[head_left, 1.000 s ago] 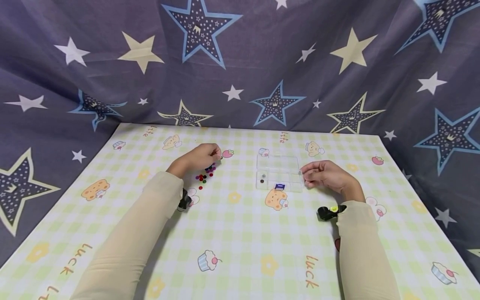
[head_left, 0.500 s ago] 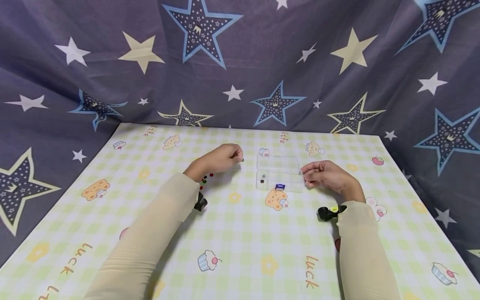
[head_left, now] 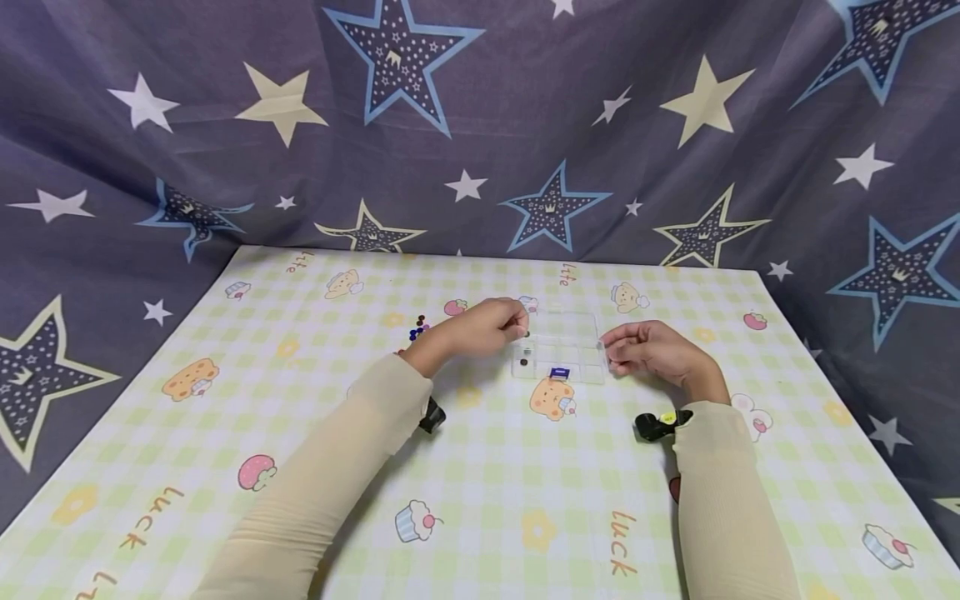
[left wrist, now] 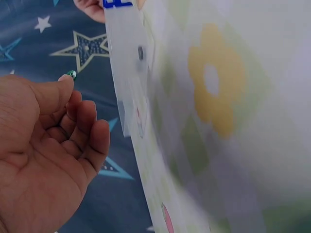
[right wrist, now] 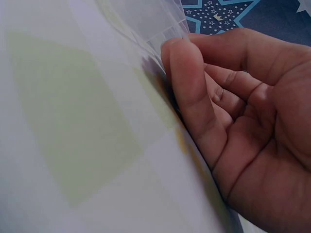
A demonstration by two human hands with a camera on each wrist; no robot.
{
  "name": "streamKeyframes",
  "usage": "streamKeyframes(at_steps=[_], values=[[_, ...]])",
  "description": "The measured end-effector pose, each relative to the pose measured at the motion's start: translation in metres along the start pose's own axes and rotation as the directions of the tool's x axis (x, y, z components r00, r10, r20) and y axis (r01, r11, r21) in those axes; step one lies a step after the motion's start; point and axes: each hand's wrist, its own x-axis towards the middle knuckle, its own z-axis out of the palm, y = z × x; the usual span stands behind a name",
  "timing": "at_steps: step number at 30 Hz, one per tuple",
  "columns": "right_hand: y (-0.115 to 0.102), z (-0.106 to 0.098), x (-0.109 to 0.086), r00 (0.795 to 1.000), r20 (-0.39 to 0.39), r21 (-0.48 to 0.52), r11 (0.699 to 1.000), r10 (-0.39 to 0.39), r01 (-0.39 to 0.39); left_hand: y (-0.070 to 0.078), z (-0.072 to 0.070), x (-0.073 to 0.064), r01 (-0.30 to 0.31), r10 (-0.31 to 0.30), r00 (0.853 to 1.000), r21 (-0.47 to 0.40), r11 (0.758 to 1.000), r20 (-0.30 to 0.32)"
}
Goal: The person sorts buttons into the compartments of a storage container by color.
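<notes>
My left hand [head_left: 487, 327] pinches a small shiny green bead [left wrist: 72, 74] between thumb and forefinger, above the left side of a clear plastic compartment box [head_left: 577, 354]. The box lies with its transparent lid [head_left: 570, 325] folded back. Inside a left compartment sits a dark bead [head_left: 523, 362], and a blue label [head_left: 559, 374] marks the front. At the box's right edge my right hand [head_left: 660, 354] grips the rim with thumb and fingers; the right wrist view shows the fingertips on the clear plastic.
Several loose beads [head_left: 417, 332] lie on the patterned tablecloth [head_left: 480, 467] behind the left wrist, partly hidden by it. A dark curtain with stars [head_left: 480, 125] hangs behind the table. Each wrist wears a black camera.
My left hand has moved right from the loose beads to the box, carrying the small bead. The right hand and the box have stayed in place.
</notes>
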Motion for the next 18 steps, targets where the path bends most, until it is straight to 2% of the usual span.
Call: streamKeyframes(at_steps=[4,7,18], values=[[0.0,0.0,0.0,1.0,-0.002,-0.004,1.0,0.003,-0.003,0.005,0.006,0.005,-0.035,0.035,0.999,0.011,0.999,0.012],[0.0,0.0,0.0,1.0,-0.005,-0.006,1.0,0.002,-0.002,0.006,0.01,0.008,-0.035,0.034,0.999,0.021,0.999,0.024],[0.0,0.0,-0.001,1.0,0.005,-0.002,1.0,-0.007,0.007,-0.005,0.017,0.008,0.096,-0.096,0.995,0.001,0.995,-0.033]])
